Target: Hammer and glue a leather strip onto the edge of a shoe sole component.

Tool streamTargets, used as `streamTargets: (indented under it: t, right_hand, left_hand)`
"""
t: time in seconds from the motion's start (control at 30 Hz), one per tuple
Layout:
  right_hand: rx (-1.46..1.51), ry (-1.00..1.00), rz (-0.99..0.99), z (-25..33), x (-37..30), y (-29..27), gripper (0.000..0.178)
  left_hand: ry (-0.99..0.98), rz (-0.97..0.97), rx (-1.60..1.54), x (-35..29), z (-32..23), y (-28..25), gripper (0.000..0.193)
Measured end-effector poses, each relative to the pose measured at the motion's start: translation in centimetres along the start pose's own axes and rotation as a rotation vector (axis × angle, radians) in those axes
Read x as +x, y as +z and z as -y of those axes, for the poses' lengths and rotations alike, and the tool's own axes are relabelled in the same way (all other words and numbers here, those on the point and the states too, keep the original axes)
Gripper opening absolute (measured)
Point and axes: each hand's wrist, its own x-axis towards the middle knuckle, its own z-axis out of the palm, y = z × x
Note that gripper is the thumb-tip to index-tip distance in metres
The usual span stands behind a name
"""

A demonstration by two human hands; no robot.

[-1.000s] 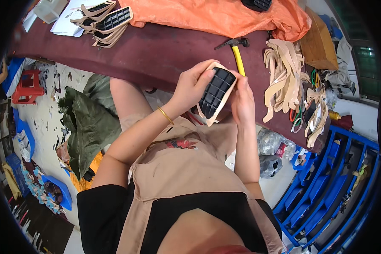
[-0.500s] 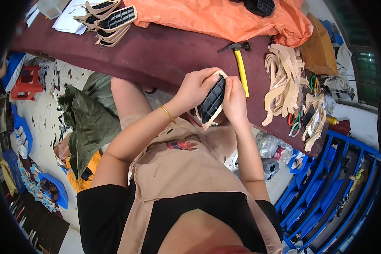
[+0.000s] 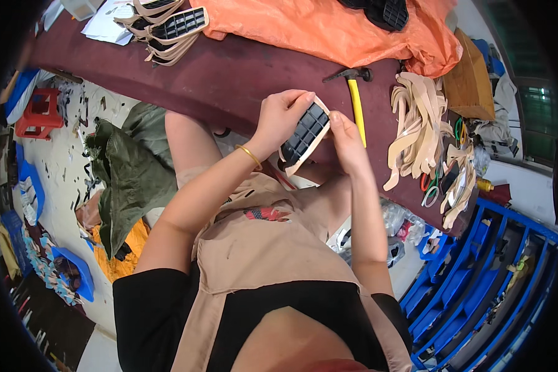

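Between the left hand [image 3: 283,121] and the right hand [image 3: 349,144], up in the air by the near edge of the table [image 3: 254,65], there's the black gridded piece [image 3: 305,131], tilted, grid side up, a beige rim [image 3: 320,140] running around it! Left hand has it firmly by the upper left, thumb over the top end, fingers folded out of sight beneath. Right hand is closed narrow at the upper right edge, thumb tip on the rim, fingers mostly hidden, so how hard they press, I can't tell.

Danger points? That right-hand hold is just a fingertip affair on a thin edge: pull unevenly and the rim could pucker or slip out of line. The lower end looks unsupported too, so a slack left thumb could let the whole piece swing down towards the apron [image 3: 279,254].

Out on the table, just beyond the right hand, lies the hammer [image 3: 357,111], yellow handle pointing back at the worker; a careless elbow or wrist could knock it. Right of that, a loose heap of beige strips [image 3: 418,127], liable to tangle if one gets tugged. Far left, similar rimmed pieces [image 3: 173,28] sit stacked, leaning unevenly, and across the back sprawls the orange sheet [image 3: 328,31], all crumples.
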Motion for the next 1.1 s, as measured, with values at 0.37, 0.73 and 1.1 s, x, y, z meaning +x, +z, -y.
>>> streamTargets:
  t: [0.37,0.73,1.1]
  right_hand:
    - [-1.318,-0.234,-0.756,-3.3,6.6,-4.7,0.038]
    - [-0.759,-0.304,-0.266,1.1,1.5,1.1,0.030]
    - [-0.826,-0.172,-0.216,3.3,-4.7,2.9,0.027]
  left_hand:
    - [0.396,-0.309,0.895,3.4,4.3,-3.7,0.037]
    - [0.698,0.246,0.725,-1.5,4.0,-6.3,0.008]
    - [0.710,0.157,0.795,-2.1,4.1,-6.5,0.004]
